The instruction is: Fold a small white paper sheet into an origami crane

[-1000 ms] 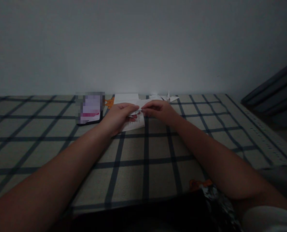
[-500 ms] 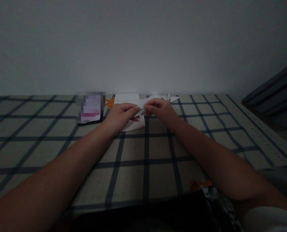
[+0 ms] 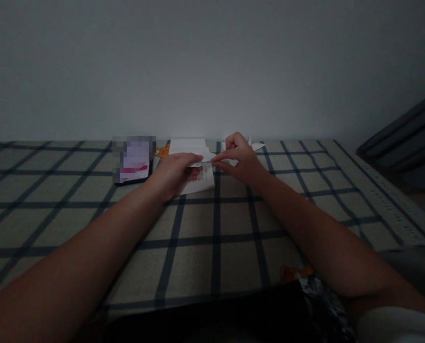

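Between my hands is a small folded piece of white paper (image 3: 206, 157). My left hand (image 3: 177, 172) pinches its left part, thumb on top and fingers curled beneath. At its right tip, the thumb and index finger of my right hand (image 3: 240, 156) press together on the paper. A printed white sheet (image 3: 202, 182) lies on the cloth below my left hand, partly covered by it. Just behind stands or lies a blank white paper (image 3: 187, 145); which, I cannot tell. Behind my right hand are folded white paper pieces (image 3: 258, 146) with pointed tips, partly hidden.
A phone (image 3: 136, 159) with a lit, blurred screen lies left of my hands. The checked tablecloth (image 3: 194, 257) reaches back to a grey wall (image 3: 212, 71). A dark object (image 3: 212, 314) and crinkled shiny material (image 3: 327, 300) are at the near edge. Dark folded fabric (image 3: 409, 143) hangs at right.
My right hand has turned and its fingers have straightened, now pinching the paper's right tip. The folded paper has become flatter and more level. My left hand stays nearly in place.
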Tool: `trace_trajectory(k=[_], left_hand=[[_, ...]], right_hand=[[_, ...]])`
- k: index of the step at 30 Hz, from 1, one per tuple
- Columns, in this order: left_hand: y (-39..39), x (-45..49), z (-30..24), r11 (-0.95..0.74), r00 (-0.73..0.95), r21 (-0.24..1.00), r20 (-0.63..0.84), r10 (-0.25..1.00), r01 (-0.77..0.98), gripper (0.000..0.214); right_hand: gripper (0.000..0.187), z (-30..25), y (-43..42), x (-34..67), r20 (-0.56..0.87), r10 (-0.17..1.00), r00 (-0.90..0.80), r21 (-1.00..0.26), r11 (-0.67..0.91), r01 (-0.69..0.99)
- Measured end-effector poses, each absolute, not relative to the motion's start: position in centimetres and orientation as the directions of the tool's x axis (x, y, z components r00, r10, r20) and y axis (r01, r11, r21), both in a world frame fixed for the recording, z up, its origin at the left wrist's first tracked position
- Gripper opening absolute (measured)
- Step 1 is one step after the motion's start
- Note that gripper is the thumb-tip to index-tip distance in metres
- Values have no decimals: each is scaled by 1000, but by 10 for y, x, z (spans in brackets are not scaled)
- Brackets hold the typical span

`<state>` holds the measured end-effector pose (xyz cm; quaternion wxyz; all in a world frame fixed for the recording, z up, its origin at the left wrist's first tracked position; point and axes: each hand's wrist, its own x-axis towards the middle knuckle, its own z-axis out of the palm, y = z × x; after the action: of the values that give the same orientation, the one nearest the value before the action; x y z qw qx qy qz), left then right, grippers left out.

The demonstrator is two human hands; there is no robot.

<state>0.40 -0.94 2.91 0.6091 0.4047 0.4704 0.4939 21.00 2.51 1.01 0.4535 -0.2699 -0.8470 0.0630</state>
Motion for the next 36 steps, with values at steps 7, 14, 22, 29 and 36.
trace_trajectory(k=[7, 14, 22, 29, 36], left_hand=[[-12, 4, 30, 211, 157, 930, -170, 973, -301, 13], [-12, 5, 16, 49, 101, 992, -37, 994, -120, 22], [-11, 6, 19, 99, 105, 974, -78, 991, -204, 19], [-8, 5, 18, 106, 102, 960, -82, 991, -259, 19], [-12, 6, 23, 39, 45, 984, -32, 998, -173, 21]], right_hand=[[7, 12, 19, 207, 764, 442, -471, -228, 867, 444], [13, 15, 11, 203, 703, 464, -538, -186, 851, 491], [11, 9, 17, 202, 732, 446, -515, -291, 888, 355], [6, 9, 19, 202, 737, 407, -539, -279, 910, 306], [11, 11, 16, 203, 715, 508, -480, -376, 858, 349]])
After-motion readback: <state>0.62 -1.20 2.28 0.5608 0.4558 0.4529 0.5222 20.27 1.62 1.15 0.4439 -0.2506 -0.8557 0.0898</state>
